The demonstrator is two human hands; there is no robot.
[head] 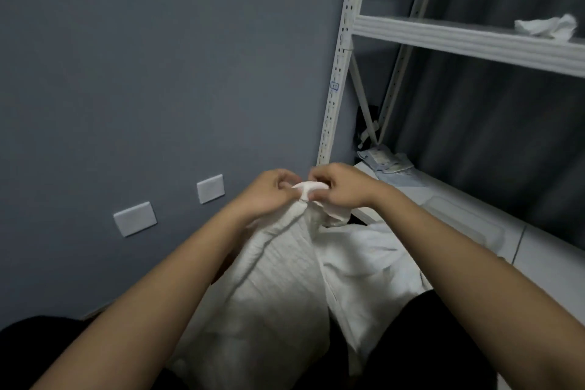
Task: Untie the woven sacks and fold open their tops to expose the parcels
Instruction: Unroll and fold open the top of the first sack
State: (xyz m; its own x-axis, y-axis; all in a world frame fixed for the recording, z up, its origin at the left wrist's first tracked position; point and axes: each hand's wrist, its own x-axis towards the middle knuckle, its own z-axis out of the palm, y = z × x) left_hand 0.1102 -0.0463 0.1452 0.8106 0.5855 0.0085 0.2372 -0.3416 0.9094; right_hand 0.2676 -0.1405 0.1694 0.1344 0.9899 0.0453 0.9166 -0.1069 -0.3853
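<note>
A white woven sack (pixel 269 288) stands upright between my knees, its neck gathered into a knot (pixel 308 188) at the top. My left hand (pixel 269 193) pinches the left side of the knot. My right hand (pixel 340 188) grips the knot's right side, fingers curled over the twisted white fabric. A second white sack (pixel 364 263) leans against the first on the right, its top slumped and partly open. No parcels show inside either one.
A grey wall (pixel 158 73) with two blank white cover plates (pixel 210 188) stands close on the left. A white metal shelving rack (pixel 345 41) rises on the right; a crumpled white cloth (pixel 547 27) lies on its shelf. Flat parcels (pixel 386 161) rest on the low white surface.
</note>
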